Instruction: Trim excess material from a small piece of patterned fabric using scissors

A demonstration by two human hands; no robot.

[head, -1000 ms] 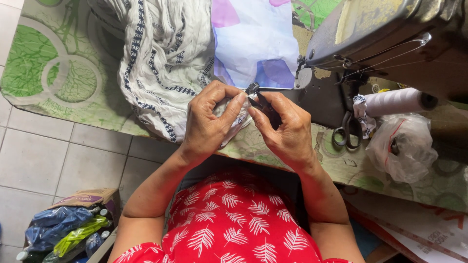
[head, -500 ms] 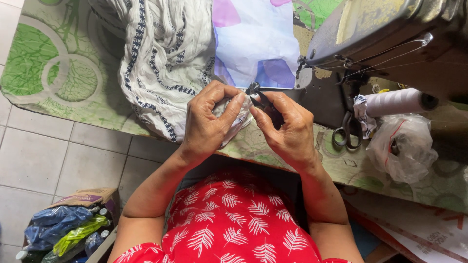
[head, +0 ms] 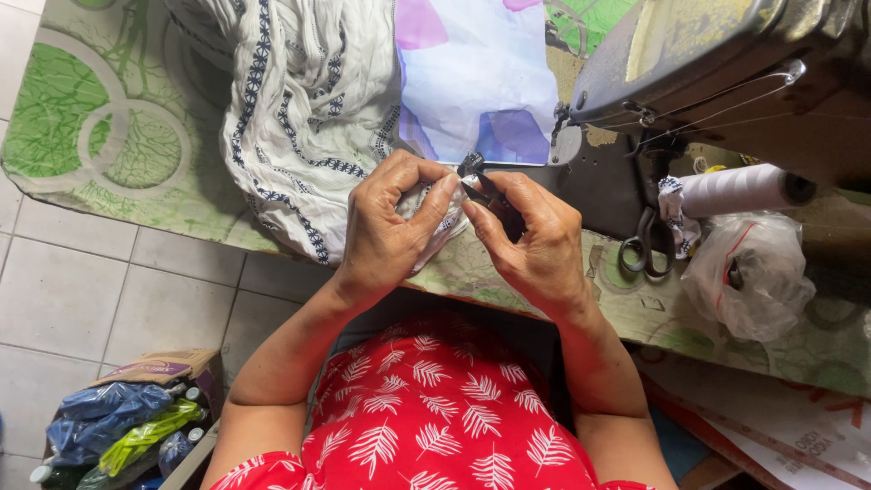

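Beside the sewing machine, both hands' fingers pinch white patterned cloth; scissors nearby.

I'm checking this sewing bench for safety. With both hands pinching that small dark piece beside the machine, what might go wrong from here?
The left hand and right hand work close beside the grey sewing machine, whose needle area could likely prick a finger. The white cloth with dark blue patterned stripes hangs over the table edge and might slide off. The dark metal scissors lie nearby, so a careless reach could get nicked.
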